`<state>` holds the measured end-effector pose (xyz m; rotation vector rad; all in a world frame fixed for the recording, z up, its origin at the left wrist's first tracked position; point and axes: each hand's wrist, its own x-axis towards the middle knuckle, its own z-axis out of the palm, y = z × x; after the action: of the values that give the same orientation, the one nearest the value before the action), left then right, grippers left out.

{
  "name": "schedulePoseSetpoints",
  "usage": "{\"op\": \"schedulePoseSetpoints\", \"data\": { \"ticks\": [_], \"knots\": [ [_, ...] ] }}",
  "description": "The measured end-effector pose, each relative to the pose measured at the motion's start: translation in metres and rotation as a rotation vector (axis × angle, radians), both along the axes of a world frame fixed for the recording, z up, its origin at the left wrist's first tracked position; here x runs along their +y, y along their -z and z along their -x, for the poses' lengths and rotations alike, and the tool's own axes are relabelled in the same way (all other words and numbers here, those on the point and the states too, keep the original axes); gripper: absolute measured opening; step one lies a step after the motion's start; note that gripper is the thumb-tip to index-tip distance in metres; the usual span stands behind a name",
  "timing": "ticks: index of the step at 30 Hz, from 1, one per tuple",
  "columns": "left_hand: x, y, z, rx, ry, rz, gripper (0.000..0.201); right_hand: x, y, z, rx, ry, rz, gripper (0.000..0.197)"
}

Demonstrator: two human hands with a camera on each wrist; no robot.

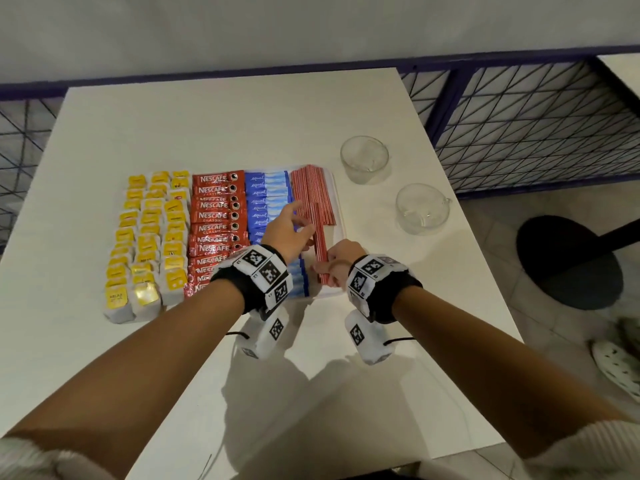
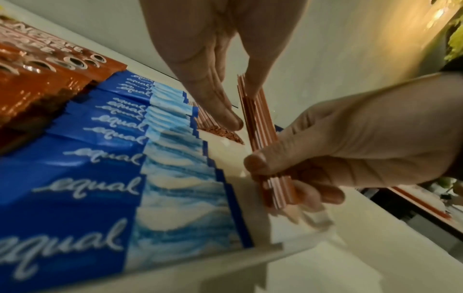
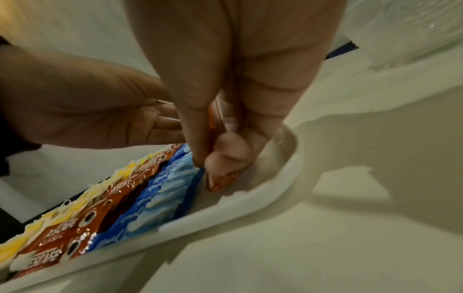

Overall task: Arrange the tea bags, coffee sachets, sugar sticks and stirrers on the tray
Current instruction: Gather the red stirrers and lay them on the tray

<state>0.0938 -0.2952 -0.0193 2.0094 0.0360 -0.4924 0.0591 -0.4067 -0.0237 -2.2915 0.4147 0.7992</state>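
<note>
Tray [image 1: 341, 216] mostly hidden beneath sachets [image 1: 214, 216].

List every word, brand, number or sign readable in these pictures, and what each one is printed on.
"NESCAFE CLASSIC": the red coffee sachets, second column on the tray.
"equal": the blue sugar sticks, in white script.
Yellow tea bag tags: print too small and blurred to read.
Wrist bands: black-and-white square code markers; the small digits beside them are not legible.
Red stirrers: no print visible.

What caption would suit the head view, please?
Right hand grips a stirrer bundle over the tray; left hand steadies it.
</note>
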Motion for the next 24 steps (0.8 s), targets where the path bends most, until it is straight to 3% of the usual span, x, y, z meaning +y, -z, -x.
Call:
{"op": "schedulePoseSetpoints", "data": {
  "ticks": [5, 8, 11, 14, 16, 21, 24],
  "knots": [
    [-0.002, 0.000, -0.010, -0.006, 0.074, -0.045, 0.056, -0.004, 0.006, 0.000, -0.006, 0.013, -0.036, 0.035],
    [-0.007, 0.000, -0.013, -0.022, 0.105, -0.117, 0.048, -0.001, 0.004, -0.002, -0.039, -0.082, 0.129, 0.032],
    [-0.011, 0.002, -0.014, -0.028, 0.116, -0.187, 0.042, 0.001, -0.005, -0.003, 0.056, -0.185, 0.187, 0.018],
    [-0.013, 0.005, -0.017, -0.045, 0.166, -0.286, 0.041, -0.004, -0.008, -0.002, 0.044, -0.244, 0.227, 0.045],
    [-0.013, 0.005, -0.019, -0.072, 0.218, -0.365, 0.041, -0.004, -0.007, -0.002, 0.010, -0.213, 0.235, 0.047],
    [-0.013, 0.006, -0.020, -0.100, 0.267, -0.428, 0.043, -0.004, -0.002, -0.002, -0.076, -0.011, 0.107, 0.020],
    [-0.015, 0.008, -0.018, -0.087, 0.263, -0.428, 0.045, -0.004, 0.000, -0.002, -0.085, -0.009, 0.137, 0.019]
  ]
}}
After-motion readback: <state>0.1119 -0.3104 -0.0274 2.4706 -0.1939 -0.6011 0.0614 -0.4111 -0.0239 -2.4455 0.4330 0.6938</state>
